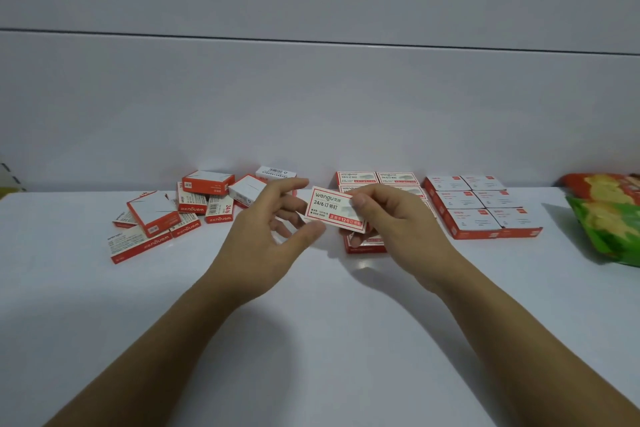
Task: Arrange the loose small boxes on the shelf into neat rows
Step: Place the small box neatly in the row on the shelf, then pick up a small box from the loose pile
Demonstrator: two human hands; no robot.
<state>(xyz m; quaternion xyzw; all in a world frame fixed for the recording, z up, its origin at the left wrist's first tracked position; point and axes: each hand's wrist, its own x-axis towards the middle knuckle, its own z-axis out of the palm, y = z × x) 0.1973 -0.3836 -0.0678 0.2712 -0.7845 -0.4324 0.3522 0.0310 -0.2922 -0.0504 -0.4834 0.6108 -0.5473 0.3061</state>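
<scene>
Held item: staple box [334, 210], printed face up, held clear of the shelf [311, 322] over the front of the middle block, between the two hands.
Done: right block [481, 204] of boxes sits in tidy rows; middle block [375, 178] is begun against the wall, its front part hidden by the hands.
Outstanding: loose pile [173, 208] at left — many boxes tilted, overlapping, some turned over. Judged about half complete.
Right hand [391, 215]: thumb on top, fingers beneath, pinching the box's right end.
Left hand [266, 218]: fingers spread and relaxed just beside the box's left edge — contact cannot be confirmed.
Surroundings: snack bags [609, 215] at the shelf's far right.
</scene>
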